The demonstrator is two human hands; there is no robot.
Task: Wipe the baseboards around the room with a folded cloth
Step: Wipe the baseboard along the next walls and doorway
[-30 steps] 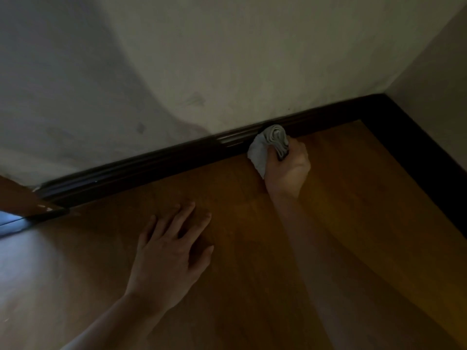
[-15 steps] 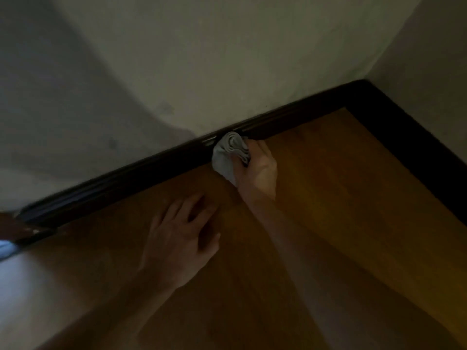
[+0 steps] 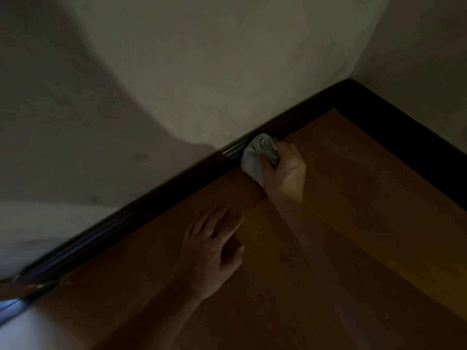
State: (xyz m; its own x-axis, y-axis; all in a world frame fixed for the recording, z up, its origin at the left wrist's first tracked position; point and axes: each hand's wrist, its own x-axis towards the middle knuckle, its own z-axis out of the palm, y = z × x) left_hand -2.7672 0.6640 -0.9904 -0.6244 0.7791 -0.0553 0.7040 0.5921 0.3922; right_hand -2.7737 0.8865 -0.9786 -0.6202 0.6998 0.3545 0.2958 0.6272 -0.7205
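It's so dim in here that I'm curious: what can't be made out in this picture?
Head view:
Fingertips of the right hand: hidden behind the cloth.
Dust on the baseboard: too dark and blurred.
Brown thing at lower left: cut off by the edge.

Grey folded cloth [image 3: 254, 157] (bunched), pressed against dark baseboard [image 3: 151, 199]

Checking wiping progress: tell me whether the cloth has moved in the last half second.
Yes: the cloth slid right along the baseboard, toward the corner.
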